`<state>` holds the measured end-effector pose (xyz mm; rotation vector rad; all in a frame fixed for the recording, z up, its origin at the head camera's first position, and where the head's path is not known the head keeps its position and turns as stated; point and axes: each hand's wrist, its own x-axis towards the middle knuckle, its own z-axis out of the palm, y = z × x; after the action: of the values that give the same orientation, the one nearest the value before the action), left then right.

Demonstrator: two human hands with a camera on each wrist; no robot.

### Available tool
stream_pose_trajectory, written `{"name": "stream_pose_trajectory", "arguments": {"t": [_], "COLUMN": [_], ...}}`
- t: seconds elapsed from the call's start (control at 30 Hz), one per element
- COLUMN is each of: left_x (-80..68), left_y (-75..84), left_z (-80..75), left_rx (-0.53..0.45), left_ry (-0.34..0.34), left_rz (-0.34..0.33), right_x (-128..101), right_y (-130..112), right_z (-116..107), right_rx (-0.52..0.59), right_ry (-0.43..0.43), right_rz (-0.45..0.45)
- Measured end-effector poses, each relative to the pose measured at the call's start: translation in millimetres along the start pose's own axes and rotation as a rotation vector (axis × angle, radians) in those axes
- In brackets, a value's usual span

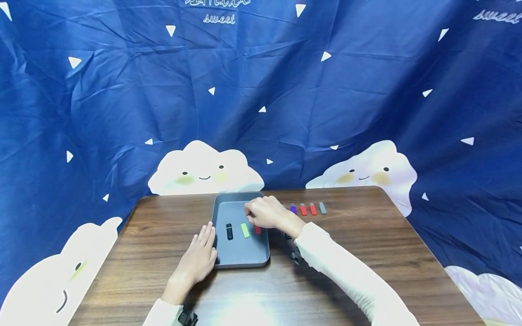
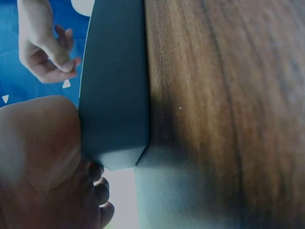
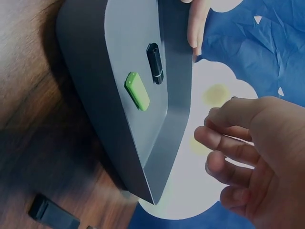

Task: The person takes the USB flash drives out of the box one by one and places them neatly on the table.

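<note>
A grey rectangular tray [image 1: 240, 260] holds a black USB stick [image 1: 229, 232], a green USB stick [image 1: 245, 230] and a red USB stick [image 1: 258, 230], the last partly covered by my right hand. Against the tray's left wall rests my left hand [image 1: 194, 260], fingers extended along it. My right hand [image 1: 264, 212] hovers over the tray's right side, palm down. In the right wrist view its fingers [image 3: 233, 145] are loosely bent, and nothing shows between them. There, the black stick [image 3: 155, 63] and green stick [image 3: 137, 91] lie on the tray floor.
Right of the tray, a row on the wooden table [image 1: 346, 253] includes a purple stick [image 1: 293, 208], two red sticks [image 1: 303, 209] and a grey stick [image 1: 322, 208]. Another black stick [image 3: 53, 211] lies beside the tray. A blue cloth [image 1: 285, 90] hangs behind the table.
</note>
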<state>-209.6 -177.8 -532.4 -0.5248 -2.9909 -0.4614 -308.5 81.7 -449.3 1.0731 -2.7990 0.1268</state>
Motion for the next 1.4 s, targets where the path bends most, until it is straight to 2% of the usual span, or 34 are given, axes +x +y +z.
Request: {"name": "stream_pose_trajectory", "arguments": {"t": [0.27,0.5,0.77,0.87,1.1,1.4], "left_x": [0.0,-1.3,-0.5,-0.3,-3.1,-2.4], "left_y": [-0.1,-4.5,0.9,1.7,2.5,2.2], "left_z": [0.4,5.4,-0.8,-2.3,-3.4,-2.4], "left_rx": [-0.011,-0.026,-0.016,-0.011,-0.015,-0.018], "left_ry": [0.023,0.064,0.005,-0.007,0.000,-0.014], "left_rz": [0.013,0.050,0.002,-0.002,0.008,-0.005], "right_x": [7.7,12.2,20.9,23.3,26.7,29.7], "right_y": [-3.8,-6.5,-5.3,-4.5,-5.9,-7.6], "right_z": [5.8,10.1,15.5,15.6,12.1,14.8], "right_rx": [0.034,0.083,0.090,0.100,0.111,0.095], "right_ry": [-0.045,-0.077,-0.121,-0.166,-0.291,-0.330], "right_rz": [0.055,0.083,0.099,0.108,0.137,0.142]}}
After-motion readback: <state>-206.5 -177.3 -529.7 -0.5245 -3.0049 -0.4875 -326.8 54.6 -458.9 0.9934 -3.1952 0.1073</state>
